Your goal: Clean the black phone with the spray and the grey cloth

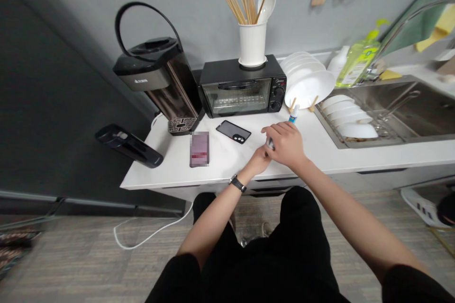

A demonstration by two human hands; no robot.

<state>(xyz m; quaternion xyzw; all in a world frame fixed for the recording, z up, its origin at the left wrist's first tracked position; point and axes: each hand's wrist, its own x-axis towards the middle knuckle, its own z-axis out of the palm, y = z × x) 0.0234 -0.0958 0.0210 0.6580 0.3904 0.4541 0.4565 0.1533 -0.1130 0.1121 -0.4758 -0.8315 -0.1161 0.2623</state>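
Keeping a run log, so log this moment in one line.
right hand: grips small blue-labelled bottle | left hand: beside it | nearby: black phone on white counter

The right hand [286, 144] curls downward, just over the left hand [258, 161].

Head-worn view, facing forward and down, over the hands [280, 144], onto a white kitchen counter [341, 163]
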